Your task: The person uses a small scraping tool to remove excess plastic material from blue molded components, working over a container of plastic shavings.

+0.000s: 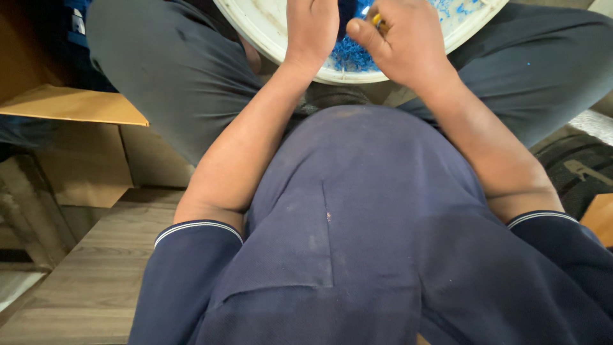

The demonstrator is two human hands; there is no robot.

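Our right hand (399,41) pinches a small yellow object (378,23) over the white basin (271,35) of blue granules (351,56). Our left hand (311,29) reaches inside its near rim, grip hidden. A cardboard box (76,105) crowds the basin's left.

Smooth white plastic bowl (268,29), loose blue plastic shavings (351,56), matt wood-grain board (89,281)

White bucket (268,32), blue shavings (350,56), navy white-striped shirt (357,223), grey trousers (166,70).
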